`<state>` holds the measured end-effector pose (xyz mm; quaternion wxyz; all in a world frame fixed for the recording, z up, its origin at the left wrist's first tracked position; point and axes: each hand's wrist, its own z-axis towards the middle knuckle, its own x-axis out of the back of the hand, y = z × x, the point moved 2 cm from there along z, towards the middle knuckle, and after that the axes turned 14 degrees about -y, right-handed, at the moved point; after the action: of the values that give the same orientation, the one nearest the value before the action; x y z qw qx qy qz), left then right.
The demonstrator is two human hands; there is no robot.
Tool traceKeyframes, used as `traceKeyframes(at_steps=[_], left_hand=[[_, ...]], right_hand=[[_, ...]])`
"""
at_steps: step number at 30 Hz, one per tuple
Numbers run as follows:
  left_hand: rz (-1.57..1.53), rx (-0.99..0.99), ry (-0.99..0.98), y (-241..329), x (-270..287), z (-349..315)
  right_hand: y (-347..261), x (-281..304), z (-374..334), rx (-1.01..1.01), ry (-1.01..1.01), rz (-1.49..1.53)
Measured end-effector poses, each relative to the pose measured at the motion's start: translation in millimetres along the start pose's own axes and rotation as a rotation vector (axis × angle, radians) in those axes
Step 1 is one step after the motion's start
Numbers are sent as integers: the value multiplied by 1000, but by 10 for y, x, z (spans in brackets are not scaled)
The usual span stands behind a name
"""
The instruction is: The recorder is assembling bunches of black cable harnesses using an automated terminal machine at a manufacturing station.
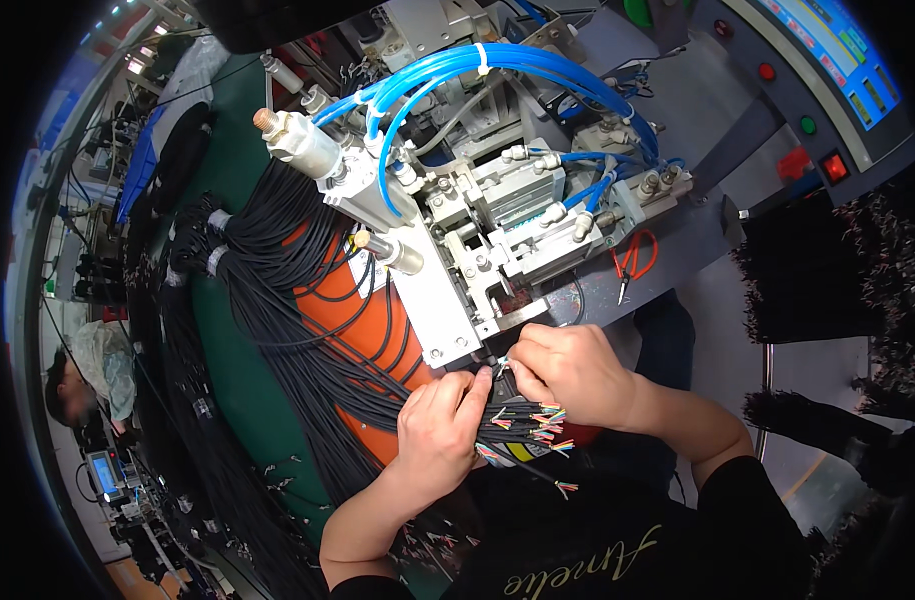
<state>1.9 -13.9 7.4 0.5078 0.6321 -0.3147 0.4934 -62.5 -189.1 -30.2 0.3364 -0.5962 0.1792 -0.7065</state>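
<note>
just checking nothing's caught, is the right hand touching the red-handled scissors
Apart. The head view shows the right hand below the red-handled scissors, with a strip of grey work surface visible between them.

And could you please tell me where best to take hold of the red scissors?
By the red handles, I'd say, coming from the right: the scissors lie with handles away from the person and tips nearer, and the machine crowds their left side.
</note>
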Motion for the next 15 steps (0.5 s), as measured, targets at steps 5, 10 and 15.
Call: traceKeyframes(at_steps=[5,10,15], left_hand=[[-44,23,-24,-11,-36,-10],[-40,31,-23,-36,-60,0],[-30,-25,-83,-34,-1,13]], right_hand=[[19,-43,-24,-15,24,61],[7,-50,-41,-10,44,16],[-19,-44,-41,-3,0,-75]])
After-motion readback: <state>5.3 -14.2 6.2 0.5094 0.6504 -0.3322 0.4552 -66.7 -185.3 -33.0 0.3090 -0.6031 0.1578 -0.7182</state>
